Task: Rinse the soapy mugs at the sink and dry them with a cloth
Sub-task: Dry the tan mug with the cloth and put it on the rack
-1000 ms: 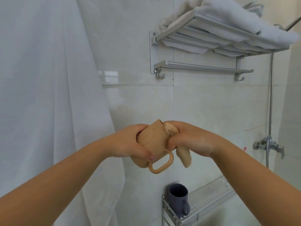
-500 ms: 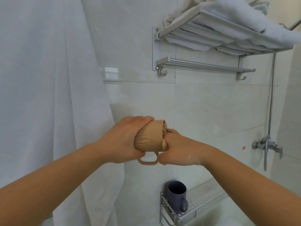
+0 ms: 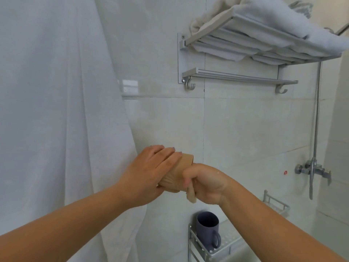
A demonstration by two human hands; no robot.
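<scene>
left hand (image 3: 151,172) wrapped tan mug (image 3: 176,175) to steady it | right hand (image 3: 204,183) fisted round tan cloth (image 3: 191,193), apparently drying | grey mug (image 3: 206,228) below right hand

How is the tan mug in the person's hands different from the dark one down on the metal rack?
The tan mug is tipped on its side in the air, while the grey-blue mug stands upright on the wire rack. The left hand grips the tan mug and the right hand works a tan cloth at its mouth; nothing touches the grey-blue mug.
</scene>
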